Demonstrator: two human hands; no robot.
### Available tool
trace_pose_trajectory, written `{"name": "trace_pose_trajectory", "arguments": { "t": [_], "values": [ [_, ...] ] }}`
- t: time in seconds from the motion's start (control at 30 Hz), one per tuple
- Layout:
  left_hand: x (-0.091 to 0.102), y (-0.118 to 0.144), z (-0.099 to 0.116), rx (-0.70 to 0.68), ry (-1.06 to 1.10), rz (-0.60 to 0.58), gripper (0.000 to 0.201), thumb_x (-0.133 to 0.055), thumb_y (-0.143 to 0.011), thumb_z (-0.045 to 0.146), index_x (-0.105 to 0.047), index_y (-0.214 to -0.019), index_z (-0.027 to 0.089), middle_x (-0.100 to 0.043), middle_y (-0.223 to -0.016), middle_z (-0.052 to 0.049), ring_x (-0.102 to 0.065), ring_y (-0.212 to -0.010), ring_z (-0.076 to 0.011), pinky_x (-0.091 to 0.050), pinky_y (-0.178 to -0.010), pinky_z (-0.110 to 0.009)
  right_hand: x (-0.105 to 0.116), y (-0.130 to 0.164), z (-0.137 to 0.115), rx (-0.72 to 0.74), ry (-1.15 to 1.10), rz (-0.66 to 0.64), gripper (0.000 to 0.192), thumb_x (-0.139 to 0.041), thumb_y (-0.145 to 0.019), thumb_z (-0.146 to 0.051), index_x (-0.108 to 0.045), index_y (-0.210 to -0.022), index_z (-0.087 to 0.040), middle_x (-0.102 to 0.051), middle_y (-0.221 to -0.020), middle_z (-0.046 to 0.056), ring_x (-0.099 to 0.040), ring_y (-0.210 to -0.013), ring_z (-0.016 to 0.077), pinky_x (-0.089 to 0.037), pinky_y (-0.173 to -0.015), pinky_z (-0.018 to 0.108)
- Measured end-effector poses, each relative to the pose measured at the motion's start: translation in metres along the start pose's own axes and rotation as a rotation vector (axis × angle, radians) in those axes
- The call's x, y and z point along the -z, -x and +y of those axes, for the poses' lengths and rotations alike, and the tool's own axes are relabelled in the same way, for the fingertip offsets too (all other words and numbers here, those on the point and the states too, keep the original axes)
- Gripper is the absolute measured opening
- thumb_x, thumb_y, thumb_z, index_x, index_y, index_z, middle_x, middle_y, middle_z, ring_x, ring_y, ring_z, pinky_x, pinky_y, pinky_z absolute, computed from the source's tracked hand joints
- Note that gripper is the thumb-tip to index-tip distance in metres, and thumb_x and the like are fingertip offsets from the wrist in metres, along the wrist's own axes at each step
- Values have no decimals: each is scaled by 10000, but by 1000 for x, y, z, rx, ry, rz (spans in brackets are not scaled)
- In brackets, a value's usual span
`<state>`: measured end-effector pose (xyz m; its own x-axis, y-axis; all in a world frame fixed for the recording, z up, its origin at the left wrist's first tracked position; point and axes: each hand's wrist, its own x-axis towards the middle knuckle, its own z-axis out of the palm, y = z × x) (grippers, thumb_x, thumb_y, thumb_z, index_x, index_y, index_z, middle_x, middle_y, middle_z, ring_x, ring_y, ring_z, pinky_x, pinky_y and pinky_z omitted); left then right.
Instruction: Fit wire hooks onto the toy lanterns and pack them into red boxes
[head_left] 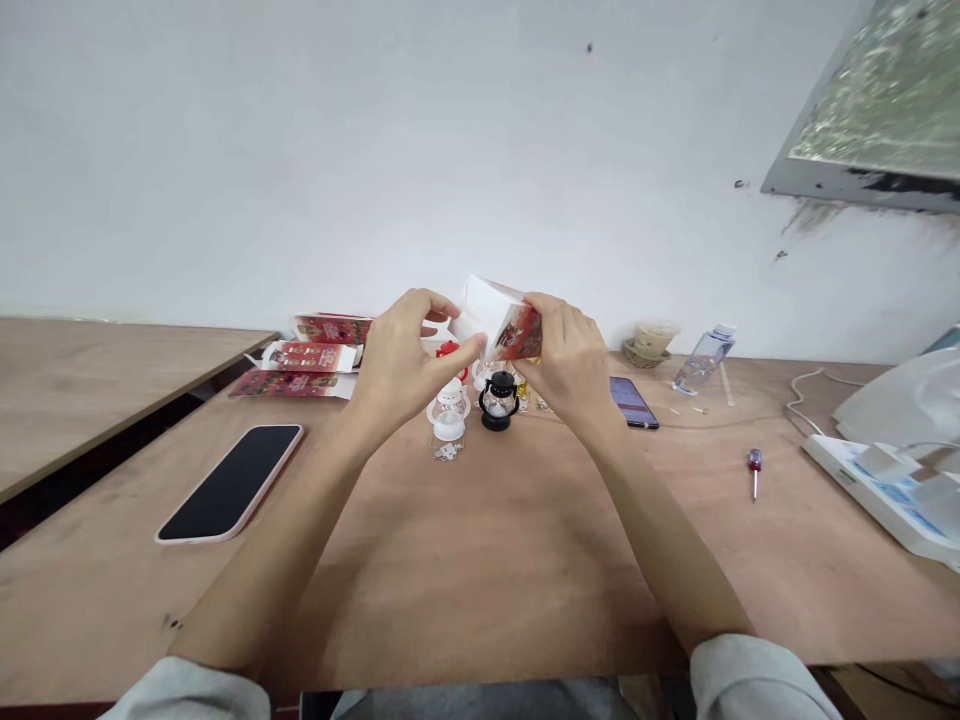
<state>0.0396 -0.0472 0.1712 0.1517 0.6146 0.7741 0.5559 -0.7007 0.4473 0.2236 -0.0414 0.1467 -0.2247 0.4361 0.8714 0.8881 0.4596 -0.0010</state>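
A small red-and-white cardboard box (491,315) is held up above the table, its white inner side and flaps turned partly toward me. My right hand (566,350) grips its red printed side between thumb and fingers. On the other side, my left hand (412,350) pinches the white flap with thumb and forefinger. Below the box stand a black miniature lantern (499,402) and a white miniature lantern (449,410). A red lantern (448,350) and others behind are partly covered by my hands. Small metal rings and charms (448,452) lie in front of the white one.
Flattened red boxes (300,384) lie at the back left, above a pink-edged phone (231,485). To the right are another phone (634,402), a cup (651,342), a water bottle (703,360), a screwdriver (754,472) and a power strip (877,490) with cables.
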Motion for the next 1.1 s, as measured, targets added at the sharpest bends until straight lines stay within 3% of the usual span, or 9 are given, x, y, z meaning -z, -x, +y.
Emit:
{"name": "trace_pose_trajectory", "arguments": {
  "t": [0.17, 0.37, 0.47, 0.57, 0.7, 0.8, 0.93, 1.1],
  "values": [
    [-2, -2, -6, 57, 139, -63, 243, -608, -625, 159, -436, -794, 184, -592, -845, -10, -614, -769, -159, -535, -610, -281, -2, -1, 2, 44, -73, -56, 483, -496, -766, -123, -405, -1237, -170, -516, -1240, 135, -433, -1210, 315, -343, -1009, 507],
    [-9, -2, -19, 32, 191, 17, 385, -527, -649, 98, -383, -986, 217, -582, -938, -19, -650, -726, -148, -512, -550, -242, 0, -1, 8, 19, -126, -77, 605, -451, -690, -39, -370, -1265, -209, -510, -1227, 95, -331, -1304, 326, -291, -1054, 567],
    [-6, -3, -19, -40, 85, 0, 442, -597, -666, 157, -409, -1063, 210, -582, -1016, -40, -645, -762, -158, -520, -578, -255, 2, -1, 7, 15, -117, -136, 607, -427, -667, -6, -391, -1247, -183, -502, -1242, 99, -312, -1319, 320, -274, -1076, 555],
    [-2, -3, -18, -238, -146, -51, 407, -614, -700, 187, -477, -1083, 200, -591, -1089, -57, -610, -921, -197, -513, -692, -294, 2, 1, 5, 45, -135, -195, 636, -407, -651, 10, -392, -1250, -205, -488, -1265, 82, -296, -1331, 308, -235, -1088, 578],
    [-2, -3, -22, -409, -457, -167, 219, -541, -770, 160, -571, -986, 182, -658, -941, -48, -614, -850, -190, -462, -654, -267, 1, 2, 5, 93, -170, -293, 659, -399, -634, 23, -406, -1246, -220, -495, -1264, 72, -304, -1328, 284, -200, -1100, 582],
    [-2, -3, -27, -470, -529, -255, 222, -556, -768, 196, -581, -987, 167, -677, -863, -51, -620, -728, -175, -413, -569, -237, 2, 2, 8, 126, -180, -348, 685, -398, -606, 25, -417, -1242, -227, -513, -1250, 67, -332, -1308, 276, -203, -1096, 580],
    [3, -2, -25, -494, -509, -296, 362, -588, -752, 255, -548, -1103, 174, -687, -869, -51, -634, -713, -185, -408, -560, -237, 6, 0, 10, 167, -194, -390, 708, -413, -587, 7, -414, -1258, -220, -533, -1236, 77, -422, -1218, 280, -290, -1051, 548],
    [12, -1, -17, -468, -533, -342, 414, -536, -736, 171, -562, -1148, 202, -686, -763, -31, -618, -608, -176, -402, -523, -235, 12, 0, 12, 183, -229, -459, 698, -449, -634, -19, -396, -1305, -204, -517, -1273, 89, -457, -1171, 269, -385, -976, 463]
  ]
}}
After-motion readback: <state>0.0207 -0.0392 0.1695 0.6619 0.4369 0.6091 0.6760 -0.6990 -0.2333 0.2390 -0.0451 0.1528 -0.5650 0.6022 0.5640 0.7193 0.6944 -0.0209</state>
